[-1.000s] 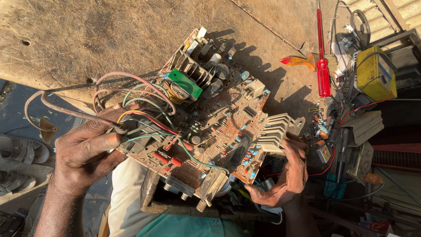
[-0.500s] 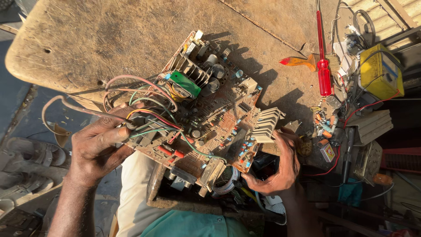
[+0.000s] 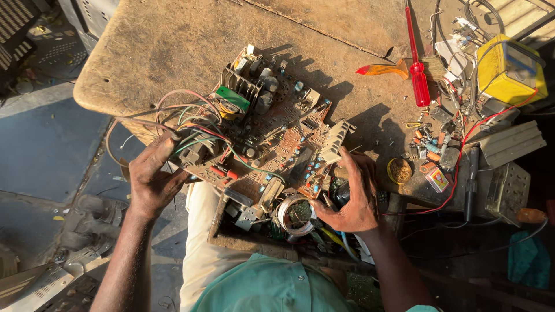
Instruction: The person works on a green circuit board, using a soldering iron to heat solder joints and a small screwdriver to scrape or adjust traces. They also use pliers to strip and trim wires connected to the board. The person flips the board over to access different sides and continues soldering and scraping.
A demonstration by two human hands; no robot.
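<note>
Tabletop free; tool clutter blocks right.

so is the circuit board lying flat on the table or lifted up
Lifted and tilted: the circuit board is gripped at its ends by the left hand and the right hand, its near edge overhanging the table.

Worn wooden workbench, scuffed and sunlit. Resting on it: a large brown circuit board trailing loose wires over the near edge. Further right, a red-handled screwdriver lying lengthwise, just beside an orange-handled brush. At the far right corner, a yellow meter with red and black leads. Nearer, a scatter of small parts, a round tin of brown paste, and a ribbed grey metal piece.
</note>
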